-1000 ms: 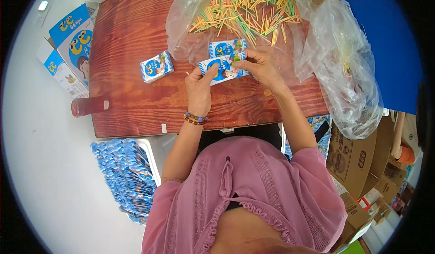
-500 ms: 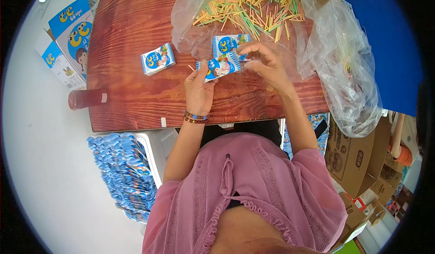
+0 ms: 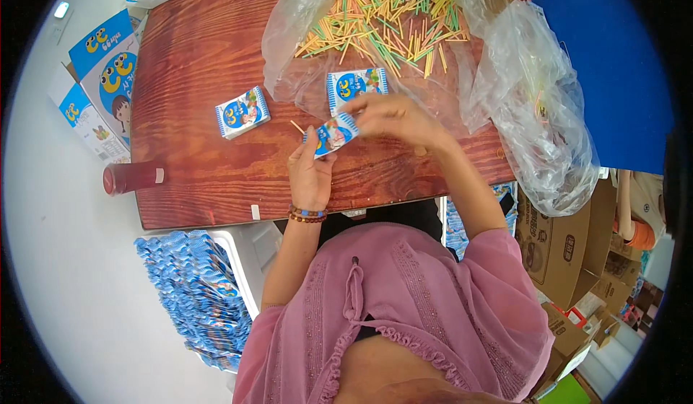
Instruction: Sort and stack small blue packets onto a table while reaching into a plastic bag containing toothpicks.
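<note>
A small blue-and-white snack packet is held slantwise in my left hand, thumb on top. A thin pale stick pokes out beside the thumb; I cannot tell whether the hand grips it too. My right hand is at the packet's far right end, its fingers smeared by motion, so whether they touch the packet is unclear. Just behind it lies another blue-and-white packet, partly covered by that hand. To the left, a small stack of matching packets rests on the wooden table.
Many thin coloured sticks lie heaped on clear plastic bagging at the back. A reddish cylindrical container is by the left edge, near printed boxes. Rows of blue packets fill a white bin at lower left. Cardboard boxes stand right.
The view has shifted slightly. My left hand has drawn the held packet nearer and away from the packet behind, tilting it more. My right hand has swung left over the packet's end.
</note>
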### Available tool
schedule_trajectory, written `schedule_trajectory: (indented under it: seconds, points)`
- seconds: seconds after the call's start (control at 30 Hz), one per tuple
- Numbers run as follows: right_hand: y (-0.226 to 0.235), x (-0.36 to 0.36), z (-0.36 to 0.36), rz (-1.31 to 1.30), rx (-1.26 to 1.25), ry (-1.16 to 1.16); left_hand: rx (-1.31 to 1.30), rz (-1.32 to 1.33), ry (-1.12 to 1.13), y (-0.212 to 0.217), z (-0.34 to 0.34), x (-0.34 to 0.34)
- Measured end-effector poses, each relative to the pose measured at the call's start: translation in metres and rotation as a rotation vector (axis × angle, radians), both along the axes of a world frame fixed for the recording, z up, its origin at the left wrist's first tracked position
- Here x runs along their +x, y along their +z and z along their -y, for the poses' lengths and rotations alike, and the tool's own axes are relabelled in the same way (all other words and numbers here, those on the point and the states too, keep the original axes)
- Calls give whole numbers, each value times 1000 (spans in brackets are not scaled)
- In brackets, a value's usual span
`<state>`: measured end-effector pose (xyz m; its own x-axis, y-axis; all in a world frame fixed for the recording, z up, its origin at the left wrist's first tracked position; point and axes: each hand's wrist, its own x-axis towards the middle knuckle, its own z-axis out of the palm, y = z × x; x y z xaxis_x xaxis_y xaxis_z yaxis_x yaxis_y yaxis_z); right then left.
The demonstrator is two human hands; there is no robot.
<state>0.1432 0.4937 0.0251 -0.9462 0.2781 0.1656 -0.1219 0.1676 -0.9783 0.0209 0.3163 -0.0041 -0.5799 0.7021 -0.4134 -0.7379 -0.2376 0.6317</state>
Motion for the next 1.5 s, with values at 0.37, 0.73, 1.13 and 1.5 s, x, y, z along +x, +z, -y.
schedule_trajectory:
  seconds: [0.37,0.73,1.13,1.5]
  points:
    - [-10,-142,-88,565,715,-629,-38,-34,25,-3,22,4]
    - [-37,-188,-73,704,1027,-628,-41,2,23,-5,23,-2]
    - [-40,-154,-126,556,630,-476,-58,-4,29,-1,21,-2]
    - [-44,-131,-133,350,-18,-446,-62,-9,22,-4,21,-2]
